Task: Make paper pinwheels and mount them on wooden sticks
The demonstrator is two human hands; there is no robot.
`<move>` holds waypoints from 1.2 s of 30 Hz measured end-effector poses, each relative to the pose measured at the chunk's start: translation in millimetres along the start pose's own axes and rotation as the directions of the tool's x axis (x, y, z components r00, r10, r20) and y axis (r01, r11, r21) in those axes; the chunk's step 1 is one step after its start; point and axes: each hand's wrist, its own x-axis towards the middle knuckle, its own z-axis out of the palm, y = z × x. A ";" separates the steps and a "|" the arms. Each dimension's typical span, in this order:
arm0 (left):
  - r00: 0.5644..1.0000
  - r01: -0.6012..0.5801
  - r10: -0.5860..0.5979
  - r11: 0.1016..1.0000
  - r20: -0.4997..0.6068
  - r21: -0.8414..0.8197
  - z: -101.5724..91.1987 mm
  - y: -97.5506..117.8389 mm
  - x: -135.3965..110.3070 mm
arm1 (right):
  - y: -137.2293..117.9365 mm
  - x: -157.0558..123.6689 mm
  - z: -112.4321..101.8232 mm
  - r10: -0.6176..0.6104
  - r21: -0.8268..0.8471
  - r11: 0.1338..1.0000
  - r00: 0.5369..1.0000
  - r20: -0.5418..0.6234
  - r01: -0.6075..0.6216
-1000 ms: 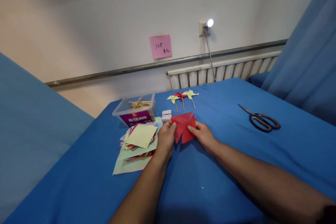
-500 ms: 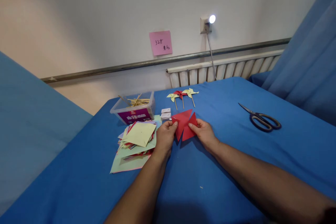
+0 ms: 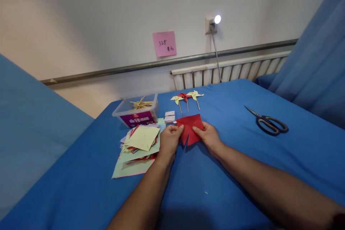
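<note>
Paper point(image 3: 190, 129), red and partly folded, is lying low over the blue table point(image 3: 231, 172) near its middle. The left hand point(image 3: 168, 140) is pinching its left edge and the right hand point(image 3: 208, 137) its right edge. Half a second ago its far flaps were gaping in a notch; now they are meeting in a flatter edge. Scissors point(image 3: 269, 122) are sitting well off to the right.
</note>
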 end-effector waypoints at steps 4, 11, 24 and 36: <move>1.000 0.004 -0.004 1.000 0.021 -0.006 0.1 5.6 -1.3 | -0.7 0.6 0.8 0.011 0.076 0.997 1.000 0.028 -0.013; 0.996 0.053 -0.045 0.994 0.082 -0.095 3.3 7.5 -4.1 | -0.5 0.5 2.4 0.005 0.073 0.997 1.000 0.020 -0.006; 0.996 -0.032 0.038 0.996 0.081 -0.085 2.1 -3.6 2.6 | -1.0 1.3 0.2 -0.012 0.109 0.994 0.999 -0.033 0.015; 0.542 -0.821 0.588 0.217 0.600 0.528 -16.8 21.7 -1.5 | -13.7 -5.2 0.4 0.066 0.307 0.950 0.998 -0.011 -0.059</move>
